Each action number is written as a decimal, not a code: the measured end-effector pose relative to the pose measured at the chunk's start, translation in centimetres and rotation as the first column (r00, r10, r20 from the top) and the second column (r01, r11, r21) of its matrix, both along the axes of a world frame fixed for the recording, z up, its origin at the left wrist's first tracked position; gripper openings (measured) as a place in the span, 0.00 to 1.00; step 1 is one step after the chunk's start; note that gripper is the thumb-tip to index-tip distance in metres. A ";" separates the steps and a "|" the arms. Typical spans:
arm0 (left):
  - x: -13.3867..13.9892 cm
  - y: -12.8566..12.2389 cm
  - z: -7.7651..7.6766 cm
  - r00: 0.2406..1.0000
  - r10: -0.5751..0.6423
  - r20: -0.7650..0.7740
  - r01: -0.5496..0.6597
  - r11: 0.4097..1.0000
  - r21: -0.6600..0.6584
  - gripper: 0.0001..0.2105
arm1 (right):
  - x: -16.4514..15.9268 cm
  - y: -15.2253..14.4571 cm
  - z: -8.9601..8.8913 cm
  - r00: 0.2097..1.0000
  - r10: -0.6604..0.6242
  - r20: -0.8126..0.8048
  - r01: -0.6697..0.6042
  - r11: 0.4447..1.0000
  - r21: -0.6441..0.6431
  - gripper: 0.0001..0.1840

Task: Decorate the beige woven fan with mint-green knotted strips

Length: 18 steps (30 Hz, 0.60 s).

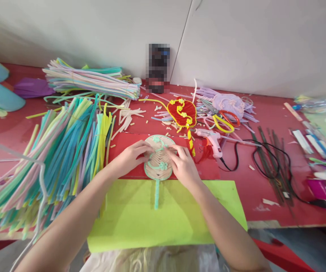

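A round hand fan [159, 160] made of beige and mint-green pipe cleaners lies in front of me, its mint handle [156, 194] pointing toward me. Green flowers and a curling stem decorate its face. My left hand [133, 155] has its bent fingers closed on the fan's upper left rim. On the opposite side, my right hand [183, 163] pinches the upper right part with thumb and fingers. Just beyond the fan lies a red heart-like fan [177, 113] with yellow flowers and a twisted yellow-and-red handle.
Bundles of coloured pipe cleaners [75, 147] fill the left side, near a white cable [41, 181]. Scissors [222, 119], a pink glue gun [212, 141] with a black cord, and dark stems [276, 166] lie right. A lime-green sheet [163, 223] covers the front edge.
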<state>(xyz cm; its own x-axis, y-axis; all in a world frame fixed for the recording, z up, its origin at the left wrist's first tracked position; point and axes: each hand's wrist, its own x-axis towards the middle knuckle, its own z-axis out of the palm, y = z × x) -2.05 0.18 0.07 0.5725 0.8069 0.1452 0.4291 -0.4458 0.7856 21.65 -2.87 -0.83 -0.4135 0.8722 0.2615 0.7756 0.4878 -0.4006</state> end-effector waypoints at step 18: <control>-0.1 0.3 -0.5 0.999 -0.035 -0.020 0.035 0.999 -0.021 0.10 | 0.0 0.0 0.2 1.000 -0.001 -0.011 0.001 1.000 -0.004 0.24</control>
<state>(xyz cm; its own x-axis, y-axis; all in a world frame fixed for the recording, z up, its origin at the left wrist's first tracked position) -2.19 0.50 -0.46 0.6033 0.7889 0.1169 0.4292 -0.4447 0.7861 21.63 -2.87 -0.68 -0.4093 0.8737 0.2629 0.7716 0.4852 -0.4114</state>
